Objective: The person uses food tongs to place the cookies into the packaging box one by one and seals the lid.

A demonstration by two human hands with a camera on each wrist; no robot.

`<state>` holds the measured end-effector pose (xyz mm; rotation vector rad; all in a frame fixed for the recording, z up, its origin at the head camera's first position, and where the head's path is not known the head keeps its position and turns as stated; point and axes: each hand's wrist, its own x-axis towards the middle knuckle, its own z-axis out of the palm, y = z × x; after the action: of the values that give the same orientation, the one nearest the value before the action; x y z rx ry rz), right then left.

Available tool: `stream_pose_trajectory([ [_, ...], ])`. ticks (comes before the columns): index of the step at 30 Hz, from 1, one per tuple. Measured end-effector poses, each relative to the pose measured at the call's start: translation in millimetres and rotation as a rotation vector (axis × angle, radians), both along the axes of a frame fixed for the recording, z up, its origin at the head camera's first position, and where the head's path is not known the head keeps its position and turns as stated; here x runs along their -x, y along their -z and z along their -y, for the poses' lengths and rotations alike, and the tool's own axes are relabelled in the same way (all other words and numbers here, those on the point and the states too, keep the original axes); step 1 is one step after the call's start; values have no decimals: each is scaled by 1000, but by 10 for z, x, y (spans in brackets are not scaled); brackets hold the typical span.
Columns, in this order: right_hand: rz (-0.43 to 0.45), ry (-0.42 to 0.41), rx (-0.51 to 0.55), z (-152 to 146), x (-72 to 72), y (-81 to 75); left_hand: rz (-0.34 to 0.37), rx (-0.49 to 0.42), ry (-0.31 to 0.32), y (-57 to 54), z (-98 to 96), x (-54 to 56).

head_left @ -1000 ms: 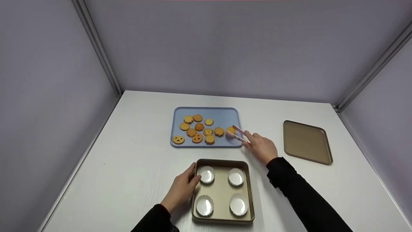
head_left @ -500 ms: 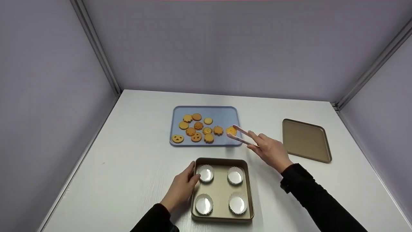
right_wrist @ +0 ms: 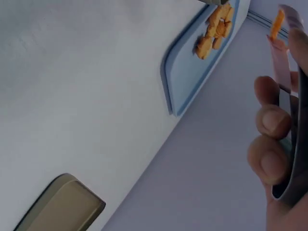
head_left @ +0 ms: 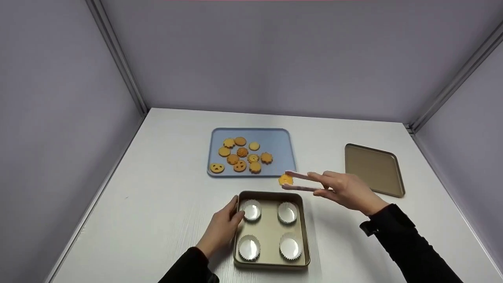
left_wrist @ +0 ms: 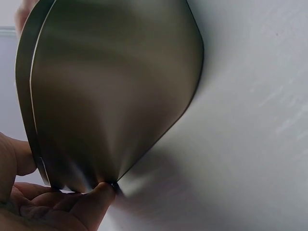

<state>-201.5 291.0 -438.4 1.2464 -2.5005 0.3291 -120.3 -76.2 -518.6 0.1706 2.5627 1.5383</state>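
My right hand grips a pair of tongs with pink tips. Between those tips a yellow flower-shaped cookie is pinched, held in the air between the blue tray's front edge and the tin. In the right wrist view the cookie shows edge-on in the tongs. My left hand holds the left wall of a gold rectangular tin, thumb over the rim; the left wrist view shows fingers against its outer side. Several white fluted paper cups sit in the tin's corners.
Behind the tin lies a blue tray bearing several cookies, mostly on its left and middle. A flat gold lid lies to the right on the white table. Grey walls stand around the table.
My right hand has drawn the tongs back toward me and to the right, lifting the flower-shaped cookie off the blue tray. The left hand and the tin stay in place.
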Motion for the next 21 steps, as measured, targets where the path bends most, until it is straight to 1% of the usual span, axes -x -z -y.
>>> stream_pose_trajectory([
  [3,58,-27,-36,-40,-52,-85,-1,4,0,0,3,2],
  [7,106,-49,-82,-52,-108,-157,-16,8,4,7,12,0],
  [13,148,-39,-138,-46,-160,-185,-36,7,3,11,12,-9],
  [21,194,-28,-194,-9,-225,-196,-21,6,-2,32,5,-2],
])
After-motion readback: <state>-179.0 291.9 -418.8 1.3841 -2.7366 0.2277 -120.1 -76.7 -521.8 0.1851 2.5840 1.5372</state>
